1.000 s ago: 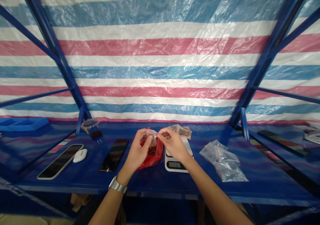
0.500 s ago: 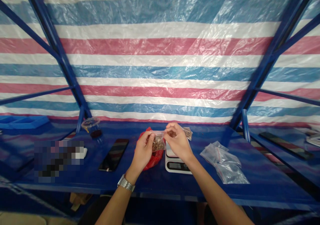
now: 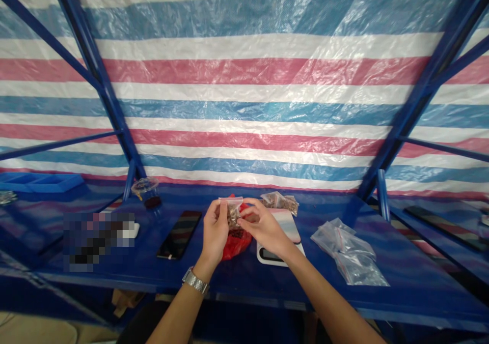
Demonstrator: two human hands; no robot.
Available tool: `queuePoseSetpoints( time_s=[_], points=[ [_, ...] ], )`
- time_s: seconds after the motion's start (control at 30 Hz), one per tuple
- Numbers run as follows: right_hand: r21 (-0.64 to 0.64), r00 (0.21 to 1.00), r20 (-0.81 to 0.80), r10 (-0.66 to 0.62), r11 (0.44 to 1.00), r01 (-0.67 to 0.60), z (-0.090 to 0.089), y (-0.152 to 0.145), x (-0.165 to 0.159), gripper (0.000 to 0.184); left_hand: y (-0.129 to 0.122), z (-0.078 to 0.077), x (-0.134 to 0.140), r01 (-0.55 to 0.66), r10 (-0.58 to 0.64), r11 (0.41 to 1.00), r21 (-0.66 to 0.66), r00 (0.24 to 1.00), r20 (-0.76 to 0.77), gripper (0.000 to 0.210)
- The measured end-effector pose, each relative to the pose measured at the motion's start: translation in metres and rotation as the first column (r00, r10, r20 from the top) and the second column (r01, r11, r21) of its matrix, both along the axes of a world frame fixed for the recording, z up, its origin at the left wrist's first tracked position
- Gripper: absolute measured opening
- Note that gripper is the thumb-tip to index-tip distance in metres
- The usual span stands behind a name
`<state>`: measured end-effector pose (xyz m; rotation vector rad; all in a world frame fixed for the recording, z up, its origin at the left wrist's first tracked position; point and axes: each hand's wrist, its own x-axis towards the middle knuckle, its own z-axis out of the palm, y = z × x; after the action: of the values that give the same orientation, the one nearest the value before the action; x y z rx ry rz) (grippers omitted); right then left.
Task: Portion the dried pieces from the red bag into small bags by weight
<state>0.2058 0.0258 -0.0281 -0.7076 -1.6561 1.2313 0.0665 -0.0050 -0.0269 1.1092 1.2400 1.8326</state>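
Observation:
A small clear zip-lock bag, part filled with brown bits that look like seeds or grains, is held upright. My left hand pinches its left side, thumb in front. Closed on its right edge, my right hand has its fingertips against the contents. Below and behind the bag lies a red plastic bag with dark brown bits inside. A white kitchen scale sits under my right hand, which partly covers its display. Beyond the scale lie filled zip-lock bags.
Several flat clear bags lie to the right. On the left are a black phone, a clear plastic cup with dark contents and a blue divided tray. Blue metal posts frame the blue table; a striped tarp hangs behind.
My right hand has moved from the bag's top corner down to its side. The view has turned slightly left, and more of the filled bags behind the scale shows.

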Motion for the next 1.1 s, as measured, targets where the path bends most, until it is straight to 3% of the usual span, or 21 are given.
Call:
queuePoseSetpoints(
  time_s=[0.2, 0.43, 0.67, 1.1],
  points=[
    [0.059, 0.999, 0.033, 0.016, 0.998, -0.018, 0.003, -0.001, -0.002, 0.033, 0.002, -0.005, 0.0, -0.043, 0.044, 0.998, -0.05, 0.999, 0.028, 0.05],
    [0.009, 0.993, 0.019, -0.118, 0.993, 0.118, 0.01, 0.008, 0.009, 0.029, 0.001, -0.005, 0.008, 0.07, -0.062, 0.997, 0.032, 0.979, -0.194, 0.037],
    [-0.095, 0.984, -0.07, -0.165, 0.983, 0.158, 0.015, 0.008, 0.012, 0.04, 0.004, -0.004, 0.017, 0.049, -0.04, 0.998, 0.04, 0.979, -0.201, 0.034],
    [0.036, 0.983, -0.041, -0.18, 0.983, 0.182, 0.013, 0.008, 0.009, 0.044, -0.006, 0.002, 0.014, 0.122, -0.104, 0.99, 0.076, 0.973, -0.207, 0.028]
  ],
)
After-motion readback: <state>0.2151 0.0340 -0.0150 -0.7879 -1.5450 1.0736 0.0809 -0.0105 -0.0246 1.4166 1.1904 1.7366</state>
